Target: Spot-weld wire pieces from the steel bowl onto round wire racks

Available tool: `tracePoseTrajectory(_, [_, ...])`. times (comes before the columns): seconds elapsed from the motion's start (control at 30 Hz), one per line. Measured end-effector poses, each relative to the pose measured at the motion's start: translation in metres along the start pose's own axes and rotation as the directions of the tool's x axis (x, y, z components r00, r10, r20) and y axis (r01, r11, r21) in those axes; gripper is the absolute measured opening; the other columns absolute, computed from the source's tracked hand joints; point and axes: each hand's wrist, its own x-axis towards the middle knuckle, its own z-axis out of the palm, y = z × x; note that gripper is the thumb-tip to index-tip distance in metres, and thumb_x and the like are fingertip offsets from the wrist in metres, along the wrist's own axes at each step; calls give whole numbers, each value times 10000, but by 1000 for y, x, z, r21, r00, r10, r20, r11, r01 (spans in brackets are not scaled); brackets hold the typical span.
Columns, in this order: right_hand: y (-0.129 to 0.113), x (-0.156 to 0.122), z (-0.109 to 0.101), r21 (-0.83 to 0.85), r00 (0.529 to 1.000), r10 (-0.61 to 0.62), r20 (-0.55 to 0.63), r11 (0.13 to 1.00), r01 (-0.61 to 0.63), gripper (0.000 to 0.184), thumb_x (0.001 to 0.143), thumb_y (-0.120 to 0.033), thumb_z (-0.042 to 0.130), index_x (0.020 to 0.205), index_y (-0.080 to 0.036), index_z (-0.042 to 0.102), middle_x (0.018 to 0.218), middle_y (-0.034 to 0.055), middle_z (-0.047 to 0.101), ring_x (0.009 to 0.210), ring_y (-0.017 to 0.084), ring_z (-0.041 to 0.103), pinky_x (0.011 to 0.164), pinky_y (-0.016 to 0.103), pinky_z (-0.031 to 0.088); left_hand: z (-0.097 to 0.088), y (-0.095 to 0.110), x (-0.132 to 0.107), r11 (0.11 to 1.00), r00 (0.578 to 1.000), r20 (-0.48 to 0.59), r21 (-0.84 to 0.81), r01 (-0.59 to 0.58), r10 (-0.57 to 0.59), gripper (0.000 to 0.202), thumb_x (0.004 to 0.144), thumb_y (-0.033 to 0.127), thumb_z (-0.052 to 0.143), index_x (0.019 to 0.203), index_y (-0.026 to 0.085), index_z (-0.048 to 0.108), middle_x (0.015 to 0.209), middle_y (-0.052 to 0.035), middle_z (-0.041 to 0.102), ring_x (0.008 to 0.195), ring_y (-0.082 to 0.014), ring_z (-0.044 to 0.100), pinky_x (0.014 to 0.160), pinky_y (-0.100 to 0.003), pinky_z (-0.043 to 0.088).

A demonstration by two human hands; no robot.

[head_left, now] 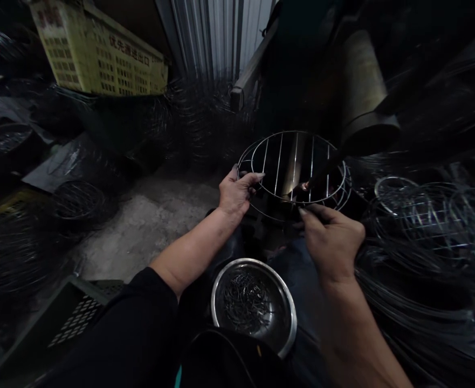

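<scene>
Your left sleeve (119, 328), black, lies nearest, at lower left. Below centre, one steel bowl (253, 261) holds a heap of short wire pieces (247, 302), too many to count. At centre, one round wire rack (296, 161), five bars already across its ring, is gripped at the rim by your left hand (237, 196); your right hand (332, 242), fingers drawn narrow, sits at its near edge, hold unclear. Wire racks (427, 226), uncountable, lie piled at right.
</scene>
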Motion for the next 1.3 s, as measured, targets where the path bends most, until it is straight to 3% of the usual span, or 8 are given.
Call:
tracePoseTrajectory(0.07, [-4,2,5,190,993,117,-12,975,-112,226,670,-340,761,801,-157,774,591,24,696,501,185,657,473,286,530,0,2,4,1000,1000,-5,1,-9,9,426,491,129,850,760,180,523,667,76,525,512,-38,503,475,-193,322])
tracePoseTrajectory(0.17, [-13,4,11,442,965,261,36,862,-250,223,554,-275,819,705,-143,722,573,17,678,480,174,659,407,242,509,0,4,11,1000,1000,-17,3,-5,5,463,469,137,870,791,184,540,676,82,517,514,-40,510,477,-199,327])
tracePoseTrajectory(0.3, [-14,3,18,575,946,315,83,760,-303,274,506,-257,854,681,-136,682,584,20,674,475,170,662,394,231,518,1,6,15,1000,1000,-21,-4,-12,12,506,436,124,884,819,184,559,699,85,509,530,-43,526,472,-203,321])
tracePoseTrajectory(0.53, [4,-9,26,461,971,174,-165,884,-80,215,628,-274,826,785,-146,755,639,0,703,509,145,665,474,237,563,3,8,13,1000,1000,-15,-15,0,-1,542,399,123,901,832,167,577,744,77,525,544,-40,537,465,-204,317])
tracePoseTrajectory(1.1, [3,3,28,458,969,153,-196,888,-48,197,602,-255,832,745,-152,745,598,1,691,493,160,669,475,251,560,10,2,29,996,995,-51,7,92,-92,642,517,79,849,1115,155,628,630,59,605,501,-68,532,486,-206,305])
tracePoseTrajectory(1.3, [-3,9,30,455,972,159,-173,888,-64,194,598,-267,816,732,-152,733,603,5,688,506,168,680,468,248,557,14,3,37,990,989,-56,1,138,-138,501,554,51,821,1001,153,618,602,46,617,483,-61,510,477,-193,312])
